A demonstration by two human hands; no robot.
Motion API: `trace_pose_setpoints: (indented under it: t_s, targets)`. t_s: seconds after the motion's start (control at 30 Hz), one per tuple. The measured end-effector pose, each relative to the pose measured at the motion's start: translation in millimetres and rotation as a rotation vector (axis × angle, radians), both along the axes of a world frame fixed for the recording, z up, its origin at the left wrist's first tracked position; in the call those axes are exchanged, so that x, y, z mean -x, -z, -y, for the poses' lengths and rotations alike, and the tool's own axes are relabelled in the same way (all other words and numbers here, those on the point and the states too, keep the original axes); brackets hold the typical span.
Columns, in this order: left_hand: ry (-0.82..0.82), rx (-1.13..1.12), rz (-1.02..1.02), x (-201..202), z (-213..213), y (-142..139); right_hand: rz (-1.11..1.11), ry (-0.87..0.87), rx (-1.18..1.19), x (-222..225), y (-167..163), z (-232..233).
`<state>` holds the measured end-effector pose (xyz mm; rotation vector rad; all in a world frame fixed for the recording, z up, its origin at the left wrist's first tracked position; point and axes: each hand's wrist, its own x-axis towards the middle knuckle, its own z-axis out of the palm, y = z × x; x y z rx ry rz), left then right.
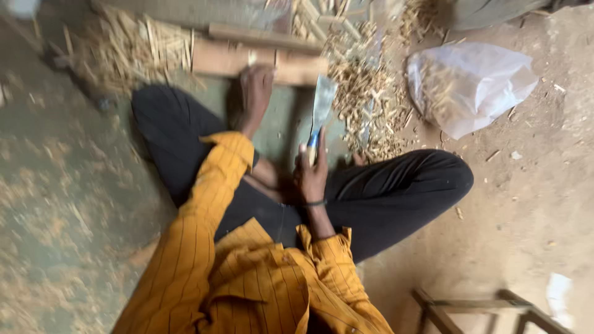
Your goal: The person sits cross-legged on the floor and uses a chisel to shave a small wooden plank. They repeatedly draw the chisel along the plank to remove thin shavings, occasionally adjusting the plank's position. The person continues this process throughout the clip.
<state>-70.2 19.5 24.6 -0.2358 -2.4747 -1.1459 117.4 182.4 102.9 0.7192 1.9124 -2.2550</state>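
Note:
I sit cross-legged on the ground in black trousers and a yellow striped shirt. My right hand (311, 170) grips the handle of a broad-bladed knife (322, 104), blade pointing up and away from me. My left hand (255, 91) reaches forward and rests on a flat wooden block (297, 68) in front of my knees; motion blur hides whether its fingers hold anything. Short cut sticks and wood shavings (365, 93) lie heaped just right of the blade.
A clear plastic bag (470, 83) with cut sticks inside lies at the right. More straw-like sticks (133, 49) are piled at the upper left. A wooden frame (476, 307) stands at the lower right on the dirt floor.

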Motion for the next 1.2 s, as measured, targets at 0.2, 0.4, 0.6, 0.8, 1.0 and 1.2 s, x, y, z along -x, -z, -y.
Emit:
trace_pose_setpoints:
  t_s: [0.2,0.4,0.6,0.8,1.0,1.2]
  targets:
    - [-0.028,-0.144,0.025,0,3,-19,0.062,-0.042,-0.021,10,-19,9]
    - [0.053,-0.708,0.603,-45,0,11,-0.076,-0.303,-0.403,9,-7,17]
    - [0.16,-1.19,1.117,-117,-14,13,-0.038,-0.345,-0.455,19,5,34]
    - [0.111,-1.151,0.916,-117,-18,19,0.062,-0.394,-0.483,29,2,48]
    - [0.001,-0.992,0.883,-116,-19,23,-0.035,-0.412,-0.572,31,21,49]
    - [-0.034,-0.776,0.803,-72,-11,29,-0.049,-0.376,-0.581,58,44,61]
